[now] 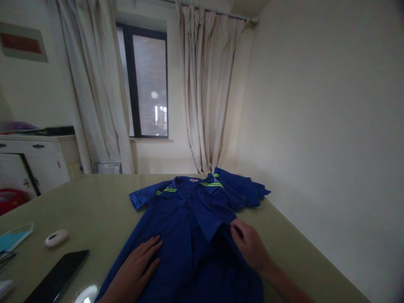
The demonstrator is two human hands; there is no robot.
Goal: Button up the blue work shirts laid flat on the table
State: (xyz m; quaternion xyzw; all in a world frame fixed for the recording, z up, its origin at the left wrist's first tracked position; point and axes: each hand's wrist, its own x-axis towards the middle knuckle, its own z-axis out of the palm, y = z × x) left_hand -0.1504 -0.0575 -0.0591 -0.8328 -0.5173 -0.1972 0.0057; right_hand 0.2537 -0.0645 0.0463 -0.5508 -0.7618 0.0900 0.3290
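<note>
A blue short-sleeved shirt (176,223) with yellow-green stripes lies spread on the greenish table, its collar at the far side. My left hand (135,267) rests flat on the shirt's left front, fingers stretched out. With my right hand (248,242) I pinch the edge of the right front panel and hold it lifted, so the cloth folds up and a dark gap shows beneath it. Another bunched piece of blue cloth (244,185) lies beyond the shirt's right shoulder.
On the left of the table (104,198) are a black phone (58,275), a white oval object (57,238) and a blue face mask (14,240). A wall (325,147) borders the right side. Behind stand a white cabinet (47,162) and curtains (208,84).
</note>
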